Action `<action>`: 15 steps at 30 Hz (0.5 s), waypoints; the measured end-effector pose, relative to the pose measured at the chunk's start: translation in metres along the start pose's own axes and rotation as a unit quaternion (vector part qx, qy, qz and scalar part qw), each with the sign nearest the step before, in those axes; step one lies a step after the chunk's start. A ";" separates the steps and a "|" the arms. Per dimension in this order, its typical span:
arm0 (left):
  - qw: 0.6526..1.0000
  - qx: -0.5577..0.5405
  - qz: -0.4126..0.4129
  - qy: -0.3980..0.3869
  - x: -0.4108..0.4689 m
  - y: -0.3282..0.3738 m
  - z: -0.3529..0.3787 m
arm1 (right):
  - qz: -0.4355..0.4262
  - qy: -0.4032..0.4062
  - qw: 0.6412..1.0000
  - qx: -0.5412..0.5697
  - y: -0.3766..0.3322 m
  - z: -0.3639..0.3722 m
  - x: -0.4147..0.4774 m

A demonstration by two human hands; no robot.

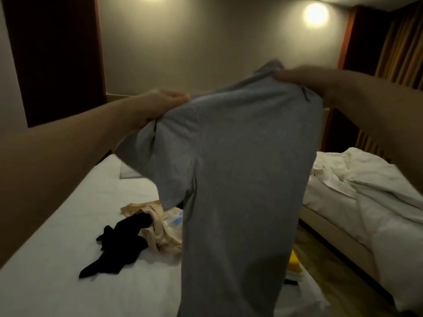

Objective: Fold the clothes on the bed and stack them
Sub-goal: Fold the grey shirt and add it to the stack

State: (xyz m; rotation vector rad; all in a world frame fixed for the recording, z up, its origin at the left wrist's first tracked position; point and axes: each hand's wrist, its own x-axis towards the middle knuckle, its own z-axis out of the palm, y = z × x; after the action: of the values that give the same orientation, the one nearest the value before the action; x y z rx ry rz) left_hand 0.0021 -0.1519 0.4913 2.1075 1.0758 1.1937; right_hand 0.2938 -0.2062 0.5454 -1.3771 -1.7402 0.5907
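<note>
A grey T-shirt [238, 170] hangs in the air over the white bed [57, 259], held up by both shoulders. My left hand [160, 104] grips its left shoulder and my right hand [304, 80] grips its right shoulder near the collar. The shirt hangs full length and hides much of the bed behind it. On the sheet to the left lie a black garment [119, 243] and a crumpled beige garment [158, 227] with a pale blue and white item partly under it.
A small stack with a yellow piece [295, 261] on top shows at the bed's right edge, mostly hidden by the shirt. A second bed with a rumpled white duvet [366, 193] stands to the right across a narrow floor gap. Walls and curtains lie beyond.
</note>
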 end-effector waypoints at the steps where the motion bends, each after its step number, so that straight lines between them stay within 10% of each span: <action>1: 0.997 -0.033 -0.039 -0.062 0.000 -0.009 -0.003 | 0.036 -0.053 0.998 -0.014 0.006 0.001 0.004; 6: 0.943 0.085 -0.227 -0.230 0.023 -0.072 -0.002 | 0.146 -0.178 0.961 -0.156 0.039 0.044 0.043; 9: 0.940 0.272 -0.204 -0.012 0.080 -0.109 0.018 | 0.022 0.045 0.971 -0.234 0.063 0.073 0.110; 11: 0.961 0.147 -0.165 0.167 0.128 -0.100 0.017 | -0.056 0.198 0.955 -0.215 0.054 0.075 0.149; 15: 0.977 0.060 -0.006 0.206 0.199 -0.046 -0.025 | -0.149 0.380 0.902 -0.140 0.008 0.028 0.192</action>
State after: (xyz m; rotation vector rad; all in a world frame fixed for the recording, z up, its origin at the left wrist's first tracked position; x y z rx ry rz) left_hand 0.0241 0.0382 0.5670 1.9839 1.3658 1.6450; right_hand 0.2624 -0.0180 0.5836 -1.2489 -1.3545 -0.3595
